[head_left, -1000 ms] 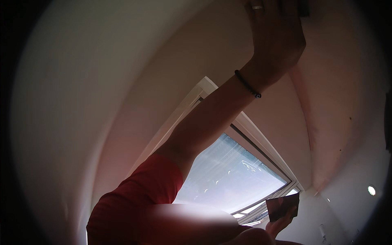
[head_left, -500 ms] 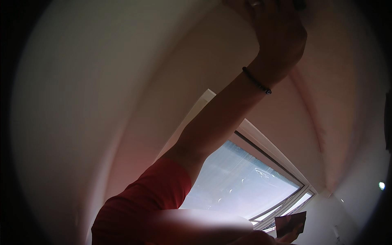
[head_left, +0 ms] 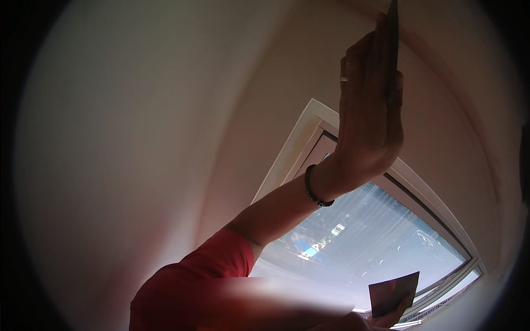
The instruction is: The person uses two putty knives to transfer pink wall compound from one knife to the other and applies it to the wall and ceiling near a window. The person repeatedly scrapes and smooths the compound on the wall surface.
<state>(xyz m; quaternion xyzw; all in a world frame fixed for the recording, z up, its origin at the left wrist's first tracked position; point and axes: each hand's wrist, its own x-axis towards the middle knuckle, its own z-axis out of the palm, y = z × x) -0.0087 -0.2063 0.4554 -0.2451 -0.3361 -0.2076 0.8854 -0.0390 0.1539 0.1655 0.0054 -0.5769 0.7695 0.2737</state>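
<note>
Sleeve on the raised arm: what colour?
The sleeve is red; best seen in the head view.

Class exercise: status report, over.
Left hand raised, holding thin dark sheet edge-on. Right hand low, holding dark flat card. Left forearm partly blocks window.

Edge-on plate (head_left: pixel 394 36) and face-on plate (head_left: pixel 390 293), both dark and flat.
The edge-on plate stands upright along the left hand's (head_left: pixel 367 110) fingers, reaching past their tips; the face-on plate (four-cornered, dull reddish sheen) tilts above the right hand (head_left: pixel 393 315), gripped low.
</note>
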